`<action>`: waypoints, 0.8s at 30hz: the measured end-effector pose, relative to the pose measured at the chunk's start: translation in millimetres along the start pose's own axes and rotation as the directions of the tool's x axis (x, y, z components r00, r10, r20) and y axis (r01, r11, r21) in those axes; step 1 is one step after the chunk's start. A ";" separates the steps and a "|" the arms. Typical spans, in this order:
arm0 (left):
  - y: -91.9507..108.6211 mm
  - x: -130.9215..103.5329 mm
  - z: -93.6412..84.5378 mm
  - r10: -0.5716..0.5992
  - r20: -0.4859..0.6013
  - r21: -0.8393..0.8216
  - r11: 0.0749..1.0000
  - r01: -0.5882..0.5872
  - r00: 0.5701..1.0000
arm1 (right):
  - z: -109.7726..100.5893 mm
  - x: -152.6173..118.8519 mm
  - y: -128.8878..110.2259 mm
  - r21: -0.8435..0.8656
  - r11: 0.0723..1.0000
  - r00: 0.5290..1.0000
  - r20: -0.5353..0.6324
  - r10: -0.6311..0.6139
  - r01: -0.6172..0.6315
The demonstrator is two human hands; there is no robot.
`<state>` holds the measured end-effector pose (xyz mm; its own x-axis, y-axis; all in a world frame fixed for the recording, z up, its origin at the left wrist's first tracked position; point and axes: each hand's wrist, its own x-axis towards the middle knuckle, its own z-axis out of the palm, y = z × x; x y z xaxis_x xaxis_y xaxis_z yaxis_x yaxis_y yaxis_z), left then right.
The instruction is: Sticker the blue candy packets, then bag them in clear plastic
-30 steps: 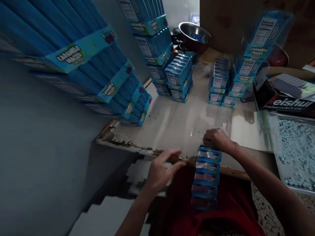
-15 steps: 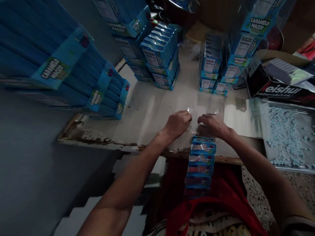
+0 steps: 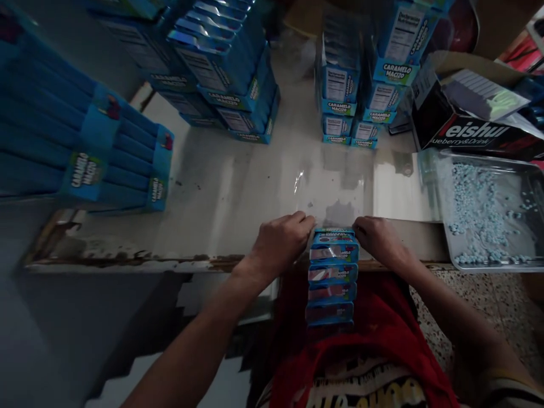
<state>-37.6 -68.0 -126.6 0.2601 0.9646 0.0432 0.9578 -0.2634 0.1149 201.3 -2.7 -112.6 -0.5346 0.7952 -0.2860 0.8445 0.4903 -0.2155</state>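
Observation:
A row of small blue boxes (image 3: 332, 275) with clear windows lies at the table's front edge, running down over the red apron. At the row's far left corner, my left hand (image 3: 287, 238) is closed in a pinch. On the opposite corner my right hand (image 3: 377, 238) has its fingers curled and pressed together. Thin clear film (image 3: 300, 181) shows as glints on the table beyond the hands. Whether film or a box edge lies between the fingertips is hard to make out.
Tall blue box stacks (image 3: 127, 153) rise at the left, and more stacks (image 3: 225, 73) (image 3: 338, 102) stand at the back. On the right are a black carton (image 3: 471, 133) and a clear tray (image 3: 450, 243) of small pale-blue pieces. The table (image 3: 255, 181) has a worn front edge.
Both hands have come back toward the body, from beyond the box row to either side of its far end, and are farther apart. The camera view has shifted.

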 end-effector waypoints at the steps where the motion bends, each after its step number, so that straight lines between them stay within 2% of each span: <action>1: 0.5 -1.8 -8.3 0.011 -0.052 0.002 1.000 -0.011 0.999 | -4.3 -3.3 -2.4 0.037 0.999 0.999 -0.038 0.011 -0.010; 3: 4.5 -8.3 -22.3 0.013 -0.211 -0.007 1.000 -0.014 0.977 | -13.0 -13.7 -7.4 0.104 0.995 0.989 -0.150 0.011 0.005; 5: 13.0 -17.9 -31.8 -0.023 -0.370 -0.047 0.999 0.006 0.929 | -19.4 -28.0 -15.0 0.150 0.987 0.956 -0.294 -0.003 0.050; 7: 25.0 -28.4 -35.4 -0.135 -0.486 -0.120 0.989 0.087 0.863 | -20.9 -42.6 -25.9 0.191 0.978 0.905 -0.426 0.004 0.085; 9: 38.1 -36.8 -32.1 -0.286 -0.570 -0.217 0.957 0.195 0.770 | -16.3 -53.1 -37.0 0.238 0.966 0.843 -0.535 0.045 0.099; 12: 54.2 -41.2 -17.6 -0.432 -0.671 -0.355 0.901 0.250 0.603 | -1.0 -57.2 -45.7 0.211 0.966 0.716 -0.697 0.039 0.152; 15: 62.1 -37.1 -2.5 -0.454 -0.756 -0.414 0.890 0.194 0.471 | 14.4 -52.3 -42.6 0.048 0.971 0.552 -0.829 -0.092 0.234; 16: 63.1 -35.0 0.9 -0.443 -0.782 -0.409 0.896 0.175 0.439 | 18.1 -50.6 -40.3 0.006 0.970 0.515 -0.849 -0.123 0.242; 18: 63.8 -31.8 5.0 -0.402 -0.829 -0.379 0.915 0.139 0.390 | 22.8 -48.7 -36.2 -0.032 0.973 0.486 -0.862 -0.143 0.229; 20: 63.8 -30.9 7.3 -0.371 -0.858 -0.355 0.928 0.112 0.355 | 25.7 -49.5 -33.8 -0.027 0.976 0.485 -0.865 -0.131 0.216; 23: 62.8 -34.5 12.7 -0.351 -0.877 -0.344 0.935 0.080 0.329 | 29.4 -53.8 -32.5 -0.015 0.970 0.482 -0.866 -0.133 0.241; 24: 61.7 -36.5 15.5 -0.340 -0.879 -0.336 0.939 0.073 0.333 | 30.5 -55.2 -32.3 -0.012 0.968 0.484 -0.865 -0.136 0.250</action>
<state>13.9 -119.2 -136.5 -0.3467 0.4009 0.8480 0.8773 -0.1812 0.4443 202.6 -73.3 -118.3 -0.3463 0.6265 0.6983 0.6847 0.6776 -0.2684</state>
